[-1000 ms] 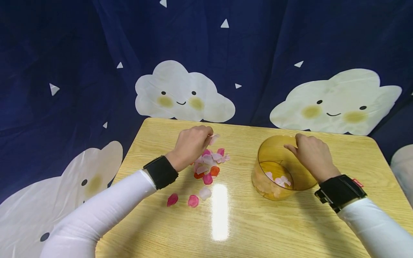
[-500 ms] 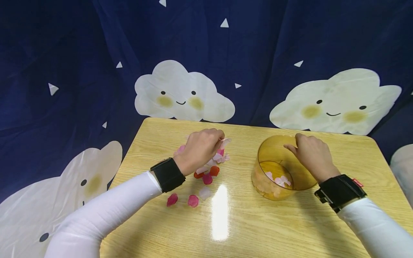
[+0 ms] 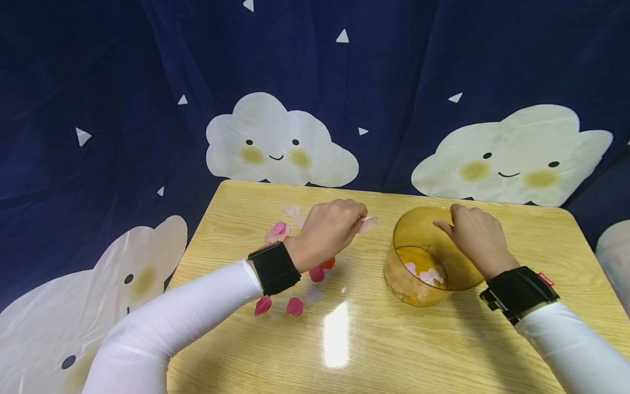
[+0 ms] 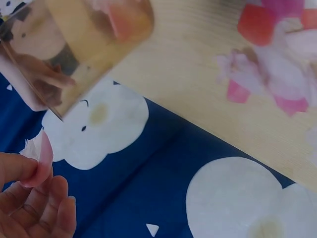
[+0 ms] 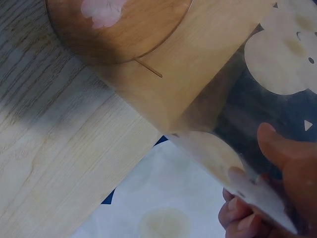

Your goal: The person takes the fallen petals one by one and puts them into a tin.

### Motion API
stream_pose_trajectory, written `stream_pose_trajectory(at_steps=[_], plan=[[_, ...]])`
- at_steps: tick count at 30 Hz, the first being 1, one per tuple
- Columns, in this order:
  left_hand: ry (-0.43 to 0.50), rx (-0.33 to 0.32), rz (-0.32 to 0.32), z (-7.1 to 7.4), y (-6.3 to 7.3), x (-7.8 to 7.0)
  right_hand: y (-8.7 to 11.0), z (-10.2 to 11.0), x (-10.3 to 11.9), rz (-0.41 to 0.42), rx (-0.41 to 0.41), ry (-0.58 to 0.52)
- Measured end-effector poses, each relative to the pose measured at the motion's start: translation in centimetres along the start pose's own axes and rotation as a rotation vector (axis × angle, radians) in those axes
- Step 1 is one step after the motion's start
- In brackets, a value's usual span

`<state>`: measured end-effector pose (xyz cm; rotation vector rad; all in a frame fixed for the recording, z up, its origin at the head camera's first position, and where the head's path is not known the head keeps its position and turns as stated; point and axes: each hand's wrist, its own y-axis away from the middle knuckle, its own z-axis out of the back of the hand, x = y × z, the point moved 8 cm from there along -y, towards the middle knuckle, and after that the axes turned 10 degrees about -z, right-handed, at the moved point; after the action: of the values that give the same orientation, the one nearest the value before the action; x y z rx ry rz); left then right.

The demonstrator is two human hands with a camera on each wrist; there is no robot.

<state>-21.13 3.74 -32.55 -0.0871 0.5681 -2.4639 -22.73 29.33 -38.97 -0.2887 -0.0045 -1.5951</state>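
Observation:
My left hand is above the tabletop, left of an amber see-through round container. Between thumb and fingertips it pinches a pale pink flower petal, which sticks out to the right in the head view. Curled over the container's far right rim, my right hand grips the wall, with the thumb inside and the fingers outside in the right wrist view. Several pale pink petals lie on the container's bottom. Under and around my left forearm are scattered petals, partly hidden by the hand.
Two dark pink petals and a pale one lie nearer me on the wooden table. Behind the table's far edge hangs a dark blue curtain printed with white clouds.
My left hand has moved right, from over the petal pile toward the container, carrying the pale petal. Petals on the pile's left side have come into view. The right hand and container stay put.

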Motion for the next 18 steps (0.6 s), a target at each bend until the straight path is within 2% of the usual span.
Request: stream_pose_trajectory(at_steps=[7,18], plan=[[0.018,0.013,-0.05,-0.5,-0.8,-1.8,0.0,0.0,0.1,0.001,0.004,0.005],[-0.01,0.022,-0.119,-1.0,-1.9,-4.3,0.0,0.0,0.1,-0.002,0.003,0.006]])
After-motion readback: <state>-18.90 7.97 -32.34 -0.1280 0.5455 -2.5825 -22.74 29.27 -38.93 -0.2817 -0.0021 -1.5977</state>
